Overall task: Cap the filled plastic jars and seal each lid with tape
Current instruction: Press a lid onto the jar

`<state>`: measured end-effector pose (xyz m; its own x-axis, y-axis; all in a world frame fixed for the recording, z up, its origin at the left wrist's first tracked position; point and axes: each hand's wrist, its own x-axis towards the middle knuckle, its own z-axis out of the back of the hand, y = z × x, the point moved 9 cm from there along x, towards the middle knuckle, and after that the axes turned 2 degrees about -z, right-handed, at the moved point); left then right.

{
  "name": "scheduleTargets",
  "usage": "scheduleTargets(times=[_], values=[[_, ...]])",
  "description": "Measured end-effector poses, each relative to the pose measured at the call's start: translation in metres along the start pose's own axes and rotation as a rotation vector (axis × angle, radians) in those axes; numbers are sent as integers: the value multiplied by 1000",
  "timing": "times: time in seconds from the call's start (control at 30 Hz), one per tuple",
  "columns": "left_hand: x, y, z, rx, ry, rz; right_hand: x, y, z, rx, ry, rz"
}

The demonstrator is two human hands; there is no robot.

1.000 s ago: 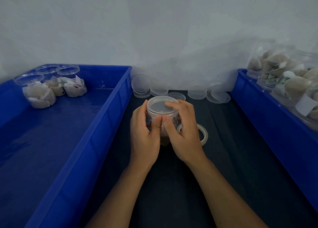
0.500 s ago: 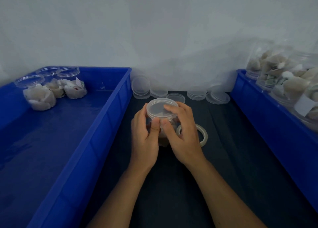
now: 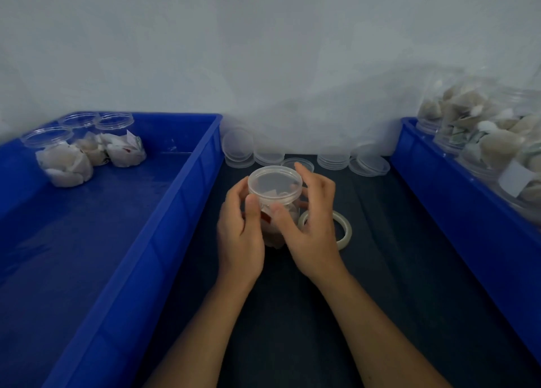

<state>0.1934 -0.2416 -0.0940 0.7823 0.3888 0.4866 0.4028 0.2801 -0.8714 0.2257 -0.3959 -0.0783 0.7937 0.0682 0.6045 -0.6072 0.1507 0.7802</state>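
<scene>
A clear plastic jar [image 3: 276, 212] with a clear lid [image 3: 274, 182] on top stands on the dark table between my hands. My left hand [image 3: 240, 235] grips the jar's left side, thumb just under the lid. My right hand [image 3: 310, 226] curls round the right side, thumb on the front, fingers reaching behind the lid. A roll of clear tape [image 3: 341, 229] lies flat on the table just right of the jar, partly hidden by my right hand.
Stacks of spare clear lids [image 3: 238, 149] line the wall behind the jar. A blue bin [image 3: 164, 229] at left holds three capped filled jars [image 3: 66, 160] in its far corner. A blue bin [image 3: 456, 212] at right holds several filled jars [image 3: 483, 141].
My right fingers have moved off the top of the lid to its far side. The jar stays in place between both hands, which shifted slightly round it.
</scene>
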Motion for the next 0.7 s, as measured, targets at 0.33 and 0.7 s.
scheduleTargets(times=[0.33, 0.7], values=[[-1, -3, 3, -25, -22, 19, -1, -9, 2, 141, -32, -145], [-1, -3, 6, -35, -45, 19, 0, -7, -1, 154, -2, -156]])
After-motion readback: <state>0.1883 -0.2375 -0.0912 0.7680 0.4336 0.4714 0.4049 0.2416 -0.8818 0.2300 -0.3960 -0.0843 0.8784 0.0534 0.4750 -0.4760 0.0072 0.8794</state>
